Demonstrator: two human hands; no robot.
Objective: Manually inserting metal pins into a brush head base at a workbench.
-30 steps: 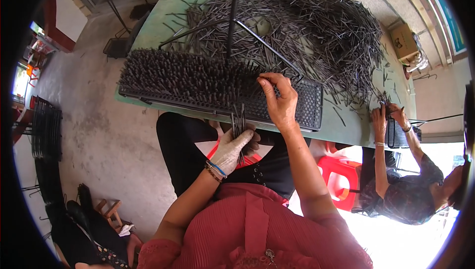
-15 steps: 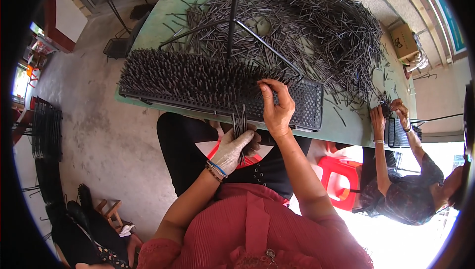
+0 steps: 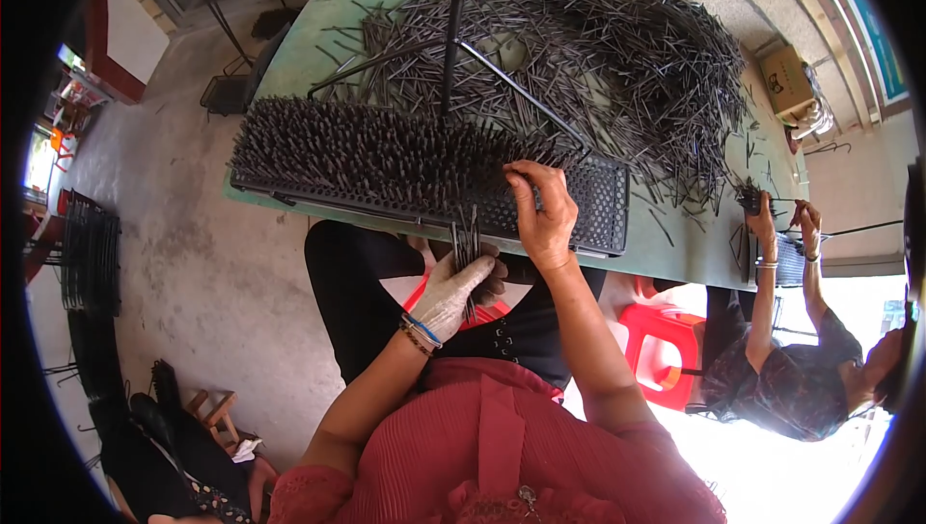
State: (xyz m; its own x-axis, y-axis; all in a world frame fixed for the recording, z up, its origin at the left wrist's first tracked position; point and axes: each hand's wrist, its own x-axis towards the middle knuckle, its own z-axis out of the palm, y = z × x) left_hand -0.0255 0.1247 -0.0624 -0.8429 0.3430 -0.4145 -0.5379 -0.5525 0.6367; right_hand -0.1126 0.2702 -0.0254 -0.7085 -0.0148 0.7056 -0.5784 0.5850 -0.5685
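Observation:
A black perforated panel (image 3: 603, 204) lies along the near edge of the table. Thin dark strips (image 3: 338, 150) stand upright in its holes, densely on the left and middle, while bare holes show at the right. My left hand (image 3: 446, 304), in a pale glove, is closed around a small bundle of dark strips (image 3: 466, 235) just below the panel's front edge. Over the panel, where the standing strips end, my bare right hand (image 3: 548, 215) has thumb and forefinger pinched together. Whatever lies between those fingertips is too small to make out.
Loose dark strips (image 3: 666, 61) are heaped across the green table (image 3: 318, 42). A black metal rod frame (image 3: 458, 32) rises behind the panel. At the right, another person's hands (image 3: 762, 225) work at a similar panel. A red stool (image 3: 666, 341) and a cardboard box (image 3: 786, 80) are nearby.
My right hand has shifted very slightly right and down, still pinched. My left hand keeps its bundle in place. The other person's hands have moved to the right and lower.

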